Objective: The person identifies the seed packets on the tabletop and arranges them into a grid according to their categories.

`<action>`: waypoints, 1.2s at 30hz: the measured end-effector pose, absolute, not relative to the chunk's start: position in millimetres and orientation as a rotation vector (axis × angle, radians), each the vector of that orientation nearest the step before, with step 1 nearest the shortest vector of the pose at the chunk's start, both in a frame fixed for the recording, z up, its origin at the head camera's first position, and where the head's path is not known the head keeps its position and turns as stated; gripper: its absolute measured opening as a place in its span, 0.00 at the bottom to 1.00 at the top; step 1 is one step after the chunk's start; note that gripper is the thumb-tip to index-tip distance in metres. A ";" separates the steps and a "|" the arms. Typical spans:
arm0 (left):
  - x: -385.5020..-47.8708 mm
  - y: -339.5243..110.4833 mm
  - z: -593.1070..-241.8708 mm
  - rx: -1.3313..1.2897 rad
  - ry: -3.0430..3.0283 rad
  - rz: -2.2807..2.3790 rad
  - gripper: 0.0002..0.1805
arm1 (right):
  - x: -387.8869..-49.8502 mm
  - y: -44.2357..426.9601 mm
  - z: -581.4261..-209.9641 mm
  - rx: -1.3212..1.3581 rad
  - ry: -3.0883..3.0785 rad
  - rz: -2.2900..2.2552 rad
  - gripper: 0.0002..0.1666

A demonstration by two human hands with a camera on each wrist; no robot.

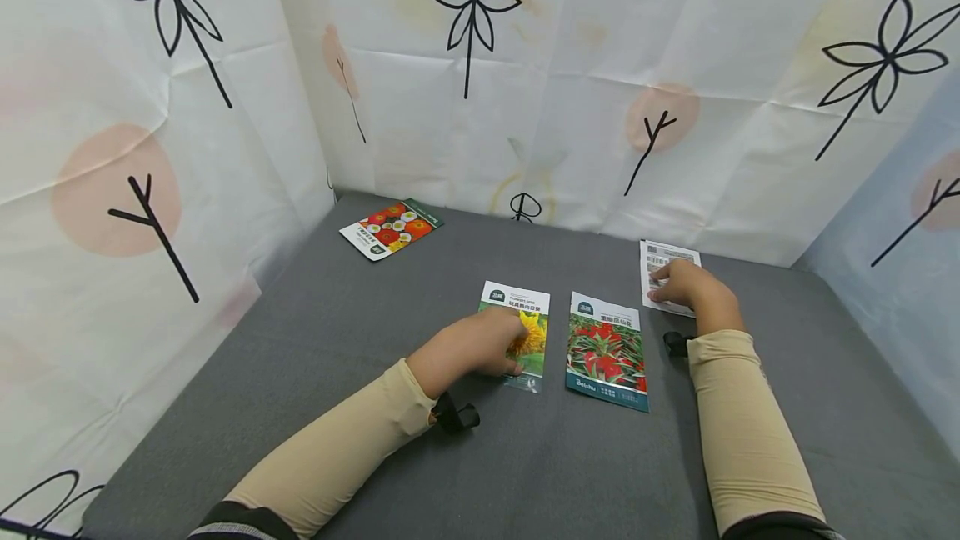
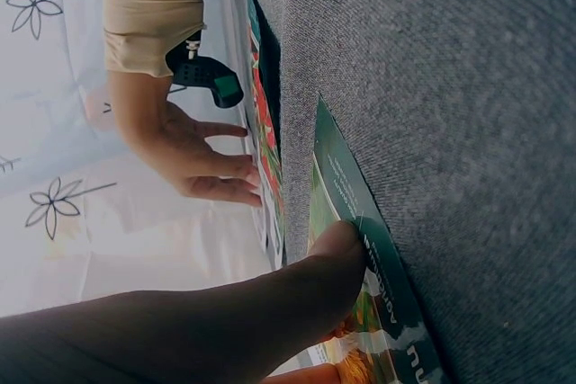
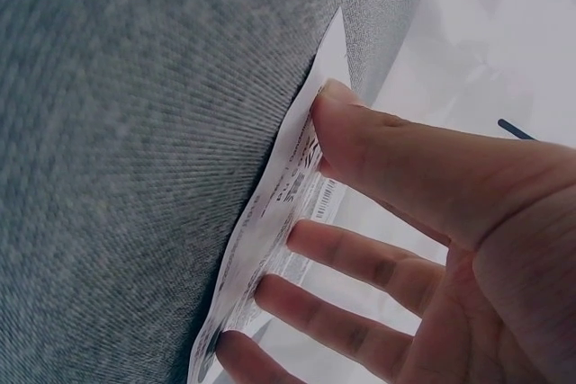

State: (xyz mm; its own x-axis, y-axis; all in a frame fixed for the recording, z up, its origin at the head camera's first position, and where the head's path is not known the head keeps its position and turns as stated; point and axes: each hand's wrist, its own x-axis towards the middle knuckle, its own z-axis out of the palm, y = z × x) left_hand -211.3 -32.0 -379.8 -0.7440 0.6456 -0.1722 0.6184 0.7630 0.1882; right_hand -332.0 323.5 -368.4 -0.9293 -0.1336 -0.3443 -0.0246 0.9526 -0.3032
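My left hand point(image 1: 480, 340) rests on a seed packet with a yellow sunflower picture point(image 1: 534, 336). In the left wrist view its thumb point(image 2: 337, 245) lies on the packet's green edge strip; most other fingers are hidden. At the right, my right hand point(image 1: 701, 290) touches a white printed packet point(image 1: 660, 255) showing a barcode side. The right wrist view has the fingers point(image 3: 346, 249) spread over this packet, thumb near one edge. Between the hands lies a packet with red flowers point(image 1: 606, 352), apart from both in the head view.
A packet with red, orange and white flowers point(image 1: 393, 229) lies at the far left of the grey table point(image 1: 570, 473). Patterned white cloth point(image 1: 562, 132) hangs behind the table and along its sides. A black wrist strap point(image 1: 455, 417) shows below the left wrist.
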 end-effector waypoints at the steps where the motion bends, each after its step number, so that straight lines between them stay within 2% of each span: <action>1: -211.2 -32.0 -379.7 0.994 2.732 0.174 0.14 | -332.1 323.4 -368.5 -0.116 2.738 -0.420 0.35; 36: -209.4 -33.2 -379.0 1.017 2.746 0.204 0.14 | -327.9 319.3 -365.6 -0.130 2.742 -0.398 0.34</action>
